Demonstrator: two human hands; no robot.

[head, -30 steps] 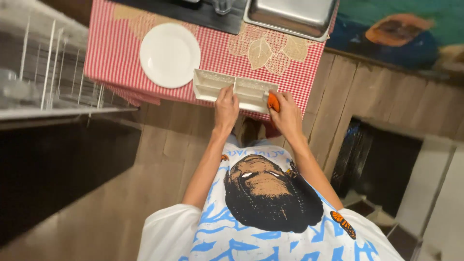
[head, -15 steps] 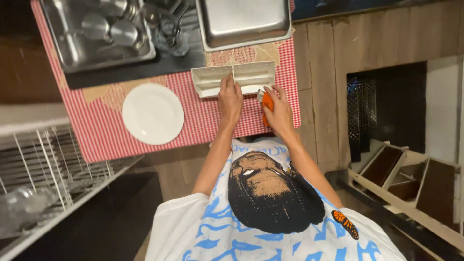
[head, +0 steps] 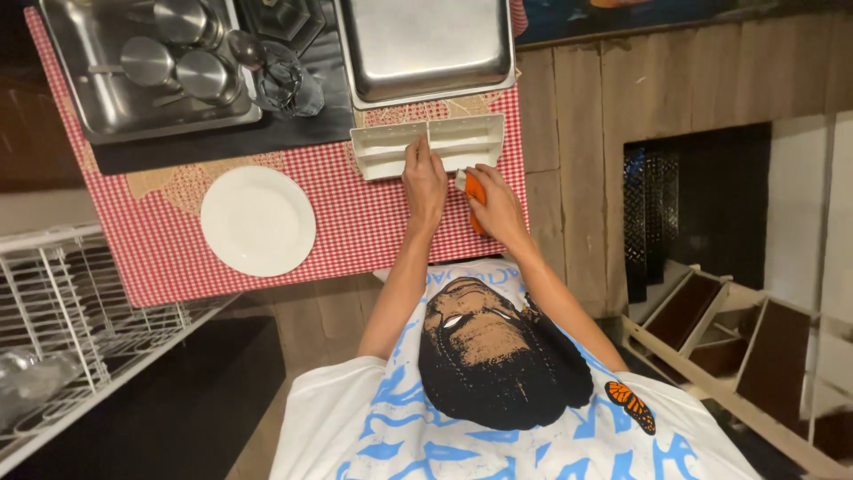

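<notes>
- The left hand (head: pixel 425 182) lies flat, fingers nearly straight and together, with the fingertips resting on the near rim of a white divided tray (head: pixel 428 147); it grips nothing that can be seen.
- The right hand (head: pixel 498 206) is curled narrow around a small orange object (head: pixel 475 189), which pokes out between thumb and fingers; what the object is cannot be told from this view, perhaps a sponge or cloth.
- The orange object sits just beside the tray's near right corner, close to touching it.
- The tray lies just beyond both hands on a bench covered with a red checked cloth (head: pixel 355 222).
- Well to the left of the left hand, a white round plate (head: pixel 258 220) rests on the cloth.
- Beyond the tray, past the fingertips, stands a large steel pan (head: pixel 425 44).
- Farther left of that, a steel bin (head: pixel 142 67) holds metal cups.
</notes>
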